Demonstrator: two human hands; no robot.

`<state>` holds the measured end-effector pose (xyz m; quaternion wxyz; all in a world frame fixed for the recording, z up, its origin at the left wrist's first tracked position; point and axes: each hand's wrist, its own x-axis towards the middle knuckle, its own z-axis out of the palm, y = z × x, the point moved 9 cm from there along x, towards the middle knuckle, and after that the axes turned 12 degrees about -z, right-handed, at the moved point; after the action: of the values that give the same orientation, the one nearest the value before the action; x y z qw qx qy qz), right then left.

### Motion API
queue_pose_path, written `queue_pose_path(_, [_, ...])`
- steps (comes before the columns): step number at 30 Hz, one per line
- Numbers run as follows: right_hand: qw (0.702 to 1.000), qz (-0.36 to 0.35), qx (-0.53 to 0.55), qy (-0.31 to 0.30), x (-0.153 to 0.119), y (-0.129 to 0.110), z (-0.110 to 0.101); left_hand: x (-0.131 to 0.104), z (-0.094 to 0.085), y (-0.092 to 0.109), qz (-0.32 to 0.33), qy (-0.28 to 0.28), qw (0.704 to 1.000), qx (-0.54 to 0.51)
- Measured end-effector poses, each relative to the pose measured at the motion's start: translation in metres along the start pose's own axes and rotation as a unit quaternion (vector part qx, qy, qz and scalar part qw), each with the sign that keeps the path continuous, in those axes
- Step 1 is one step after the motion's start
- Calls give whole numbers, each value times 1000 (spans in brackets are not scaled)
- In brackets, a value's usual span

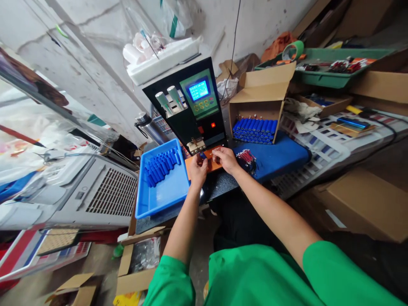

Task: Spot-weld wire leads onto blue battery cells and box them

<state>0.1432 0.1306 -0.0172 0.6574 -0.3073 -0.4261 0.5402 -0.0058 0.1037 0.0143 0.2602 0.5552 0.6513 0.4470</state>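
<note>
My left hand [198,171] is closed around a blue battery cell [203,156], mostly hidden by the fingers, just below the brass-coloured electrode holder [196,145] of a black spot welder [174,127]. To its right, my right hand [225,159] pinches thumb and fingers together over the orange work plate [214,160]; whatever lies in that pinch is too small to make out. Beside my right wrist lies a bundle of red and black wire leads [246,158] with white ends. The welder's blue screen [198,90] is lit.
A blue tray [165,203] with rows of blue cells stands left of the welder. At the right, an open cardboard box [262,87] holds stacked blue cells [255,127]. A steel flask [151,127] stands behind the tray. Farther right is a green tray [334,80].
</note>
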Motion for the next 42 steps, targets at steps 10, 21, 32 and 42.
queue_pose_path(10, [996,-40,-77,-6,11,-6,12,-3,9,-10,1,-36,999,-7])
queue_pose_path(21, [980,-78,-181,-27,18,-10,22,-1,6,-14,-1,-4,1000,21])
queue_pose_path(32, [970,-83,-225,-23,16,-16,26,-2,6,-13,-3,3,1000,27])
queue_pose_path(42, [965,-94,-243,-23,16,-16,25,-1,6,-16,-1,7,1000,28])
